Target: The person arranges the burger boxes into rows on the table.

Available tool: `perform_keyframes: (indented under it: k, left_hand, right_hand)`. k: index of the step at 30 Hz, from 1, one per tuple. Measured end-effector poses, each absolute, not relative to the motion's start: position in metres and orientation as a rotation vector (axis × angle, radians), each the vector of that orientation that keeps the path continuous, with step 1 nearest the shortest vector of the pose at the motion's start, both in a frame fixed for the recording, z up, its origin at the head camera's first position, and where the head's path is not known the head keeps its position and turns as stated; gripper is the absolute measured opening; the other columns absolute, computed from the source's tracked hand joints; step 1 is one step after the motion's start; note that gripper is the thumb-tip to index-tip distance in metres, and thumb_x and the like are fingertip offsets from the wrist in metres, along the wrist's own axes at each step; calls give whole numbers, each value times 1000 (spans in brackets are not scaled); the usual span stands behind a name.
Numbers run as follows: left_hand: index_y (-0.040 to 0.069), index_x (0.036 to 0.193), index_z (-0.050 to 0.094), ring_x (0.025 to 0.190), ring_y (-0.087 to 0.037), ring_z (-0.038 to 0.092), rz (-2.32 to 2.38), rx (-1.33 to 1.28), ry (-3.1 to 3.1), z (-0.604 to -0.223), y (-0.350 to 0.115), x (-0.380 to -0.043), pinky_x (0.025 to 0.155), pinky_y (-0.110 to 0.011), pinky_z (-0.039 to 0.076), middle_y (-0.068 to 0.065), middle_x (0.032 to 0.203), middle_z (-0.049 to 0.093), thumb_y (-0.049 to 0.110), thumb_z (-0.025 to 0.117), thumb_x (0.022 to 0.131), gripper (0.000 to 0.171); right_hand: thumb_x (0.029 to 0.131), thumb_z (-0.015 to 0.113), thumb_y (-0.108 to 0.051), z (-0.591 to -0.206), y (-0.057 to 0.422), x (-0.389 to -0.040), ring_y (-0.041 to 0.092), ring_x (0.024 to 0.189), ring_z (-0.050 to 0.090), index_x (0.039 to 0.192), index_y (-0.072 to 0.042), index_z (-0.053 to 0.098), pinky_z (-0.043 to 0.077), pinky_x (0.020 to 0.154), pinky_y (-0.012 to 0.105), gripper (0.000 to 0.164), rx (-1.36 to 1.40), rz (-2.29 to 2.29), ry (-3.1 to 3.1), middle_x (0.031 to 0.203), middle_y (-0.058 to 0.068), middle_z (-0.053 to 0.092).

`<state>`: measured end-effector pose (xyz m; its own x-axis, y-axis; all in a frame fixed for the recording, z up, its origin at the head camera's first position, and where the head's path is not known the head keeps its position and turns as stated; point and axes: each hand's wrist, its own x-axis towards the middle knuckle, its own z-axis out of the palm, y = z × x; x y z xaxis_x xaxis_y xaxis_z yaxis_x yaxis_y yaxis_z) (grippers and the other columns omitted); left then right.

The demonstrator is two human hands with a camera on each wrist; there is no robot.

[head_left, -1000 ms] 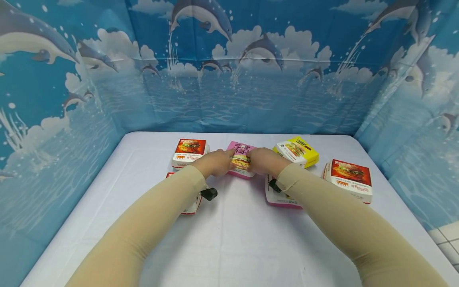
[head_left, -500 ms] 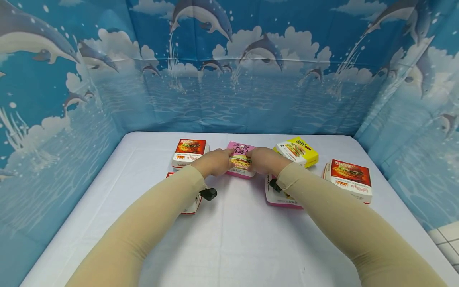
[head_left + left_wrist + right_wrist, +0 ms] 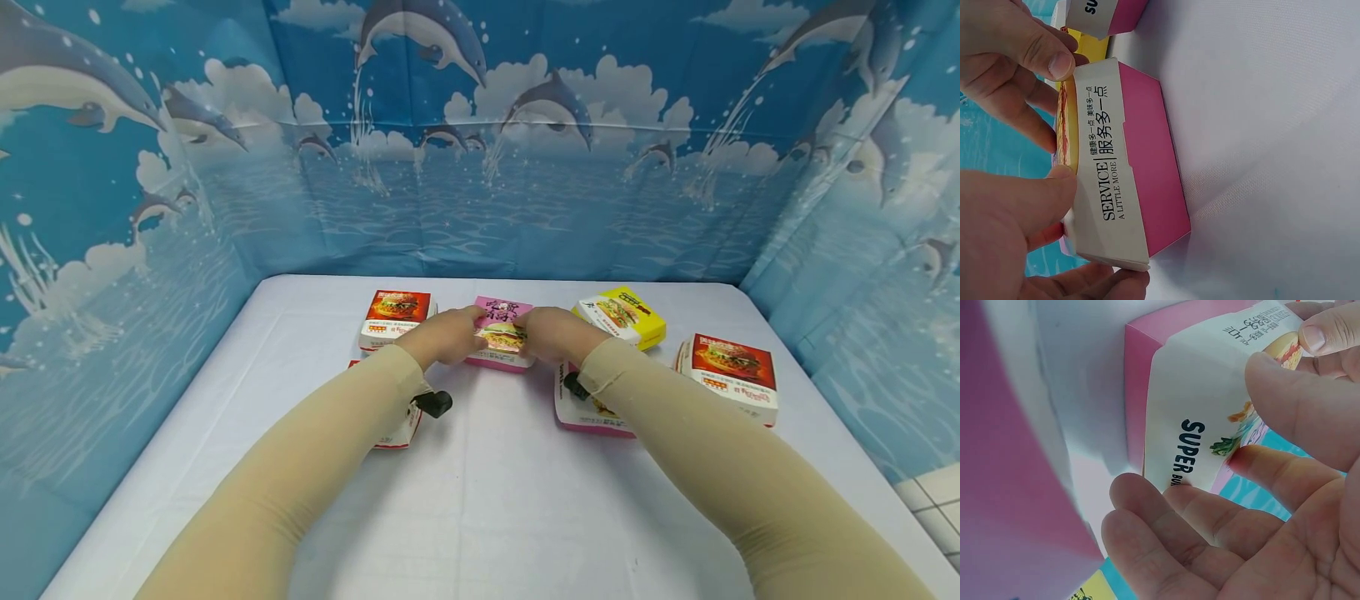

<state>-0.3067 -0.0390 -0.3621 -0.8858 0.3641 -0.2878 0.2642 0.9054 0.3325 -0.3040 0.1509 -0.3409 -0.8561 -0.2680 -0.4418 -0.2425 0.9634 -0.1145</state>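
Observation:
A pink-and-white burger box sits at the back middle of the white table, a burger printed on its lid. My left hand holds its left side, thumb on the lid and fingers against the side wall, as the left wrist view shows. On the opposite side my right hand grips the box with its thumb on the top edge and fingers along the wall marked SUPER. In the left wrist view, the white lid wall reads SERVICE above a pink base. Its underside is hidden.
A red-topped burger box stands to the left; another is mostly covered by my left forearm. At the right are a yellow box, a pink-based box partly under my right wrist, and a red-topped box. Dolphin-print curtains border the table.
The pink burger box has turned slightly and its near edge has shifted a little left. My left hand has moved slightly left with it; the other boxes stay put.

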Motion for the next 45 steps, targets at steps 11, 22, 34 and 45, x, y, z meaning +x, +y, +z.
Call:
perform_keyframes:
  k: [11,22,34,45]
  left_hand:
    - [13,167,29,152,-31,45,404,462,2723,-358,-39,-306,128,-48,32,-13,166,44,39,63,106,74]
    - [12,166,31,151,-30,46,415,447,2729,-356,-40,-304,127,-47,34,-14,165,45,38,63,106,73]
    - [13,166,31,151,-31,47,448,417,2723,-356,-42,-303,126,-48,35,-14,165,45,39,64,105,73]
    - [14,166,31,150,-31,47,463,401,2720,-358,-43,-304,127,-49,35,-13,167,42,40,65,105,75]
  right_hand:
    - [104,66,-29,-338,149,-304,26,136,51,166,-17,35,39,121,48,70,-346,-88,2621,163,12,49]
    - [105,65,-28,-337,147,-307,26,128,51,166,-17,36,41,116,47,69,-368,-38,2613,162,12,49]
    - [107,62,-31,-336,144,-310,28,143,50,164,-15,39,35,125,51,63,-401,-3,2620,161,12,51]
    - [104,65,-24,-336,141,-312,33,149,46,163,-12,40,32,127,53,66,-384,-36,2645,162,15,48]
